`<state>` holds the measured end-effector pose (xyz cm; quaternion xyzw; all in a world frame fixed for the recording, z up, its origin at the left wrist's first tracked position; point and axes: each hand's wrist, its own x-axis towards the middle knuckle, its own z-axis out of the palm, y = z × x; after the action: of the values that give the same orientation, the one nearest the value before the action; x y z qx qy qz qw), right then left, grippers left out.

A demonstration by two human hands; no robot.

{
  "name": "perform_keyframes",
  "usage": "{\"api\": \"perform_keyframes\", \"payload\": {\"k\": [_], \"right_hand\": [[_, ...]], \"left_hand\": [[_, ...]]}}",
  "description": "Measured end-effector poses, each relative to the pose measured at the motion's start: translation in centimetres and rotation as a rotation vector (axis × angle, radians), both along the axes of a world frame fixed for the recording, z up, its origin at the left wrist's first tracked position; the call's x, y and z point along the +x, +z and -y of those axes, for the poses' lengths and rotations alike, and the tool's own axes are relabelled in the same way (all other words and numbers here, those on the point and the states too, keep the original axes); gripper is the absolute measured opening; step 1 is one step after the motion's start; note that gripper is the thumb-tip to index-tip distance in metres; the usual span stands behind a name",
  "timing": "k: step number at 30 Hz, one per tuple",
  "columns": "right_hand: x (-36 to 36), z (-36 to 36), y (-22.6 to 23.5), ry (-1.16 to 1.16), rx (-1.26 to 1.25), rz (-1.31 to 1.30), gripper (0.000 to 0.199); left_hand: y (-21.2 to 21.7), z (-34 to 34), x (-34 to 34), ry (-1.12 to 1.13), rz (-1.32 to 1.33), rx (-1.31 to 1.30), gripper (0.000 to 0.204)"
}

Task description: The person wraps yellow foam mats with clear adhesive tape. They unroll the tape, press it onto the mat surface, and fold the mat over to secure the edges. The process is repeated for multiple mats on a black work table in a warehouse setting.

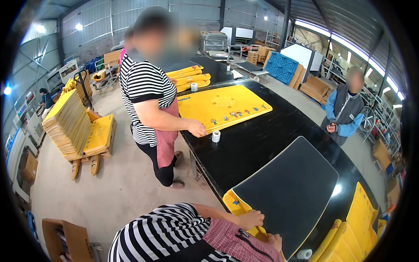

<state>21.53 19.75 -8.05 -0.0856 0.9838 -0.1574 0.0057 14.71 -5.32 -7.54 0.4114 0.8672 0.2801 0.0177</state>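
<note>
From where I'm standing, I see a short-sleeved knit-looking top in bold black and white stripes [146, 236], the bands broad across the back and finer on the sleeve [176, 209]. A plain black stretch of cloth [185, 245] shows lower down. Over that sits a pinkish-red, finely checked fabric apron [220, 233], crossed by a dark, slanting, zip-like line [255, 247] with a small black piece [242, 233] near its upper end. Below the sleeve the forearm is uncovered, and the left hand [251, 219] and right hand [275, 241] are bare
</note>
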Motion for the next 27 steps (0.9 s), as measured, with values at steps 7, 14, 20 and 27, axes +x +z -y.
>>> {"api": "perform_keyframes", "payload": {"k": [7,14,20,27], "right_hand": [[0.4,2.6,1.6,-0.204,0.055,-0.018,0.033],[1.5,4.4,4.0,-0.217,-0.037,-0.24,0.022],[1.2,2.1,2.6,-0.07,-0.175,-0.247,0.019],[-0.8,0.2,1.0,-0.114,-0.368,-0.084,0.015]], "left_hand": [[2.0,-1.1,-0.1,-0.012,-0.065,-0.275,0.022],[1.8,-0.8,0.1,0.04,0.04,-0.214,0.027],[1.6,0.0,-0.1,-0.018,0.054,-0.095,0.03],[2.8,-0.5,-1.4,0.032,0.152,-0.151,0.027]]}}
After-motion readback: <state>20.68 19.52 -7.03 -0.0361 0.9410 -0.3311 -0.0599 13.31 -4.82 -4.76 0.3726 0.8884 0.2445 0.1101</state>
